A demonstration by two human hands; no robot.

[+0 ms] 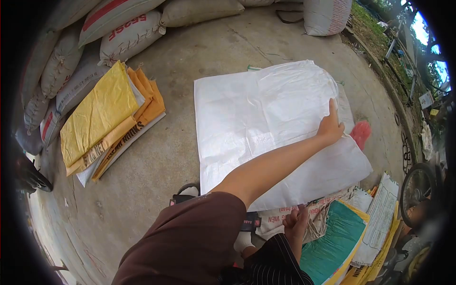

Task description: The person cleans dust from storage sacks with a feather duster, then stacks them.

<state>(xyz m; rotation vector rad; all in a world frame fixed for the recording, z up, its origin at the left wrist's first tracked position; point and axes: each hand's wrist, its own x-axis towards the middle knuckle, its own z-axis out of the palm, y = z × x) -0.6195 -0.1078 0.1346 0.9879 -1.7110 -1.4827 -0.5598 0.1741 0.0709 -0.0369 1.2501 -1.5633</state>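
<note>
A large white woven sack lies spread flat, creased, over other sacks on the concrete. My left hand reaches across it to its right edge. The index finger points along that edge while the other fingers curl at the bunched rim. Closer to me, my right hand is closed at the sack's lower edge, fingers bent and thumb up. Its exact grip is partly hidden. Under that hand are a printed white sack with red lettering and a green sack with a yellow border.
Folded yellow sacks lie in a stack on the left. Filled sacks are piled at the upper left, and another full sack stands at the back. A pink-red bag sits beside the white sack. A bicycle wheel is at right.
</note>
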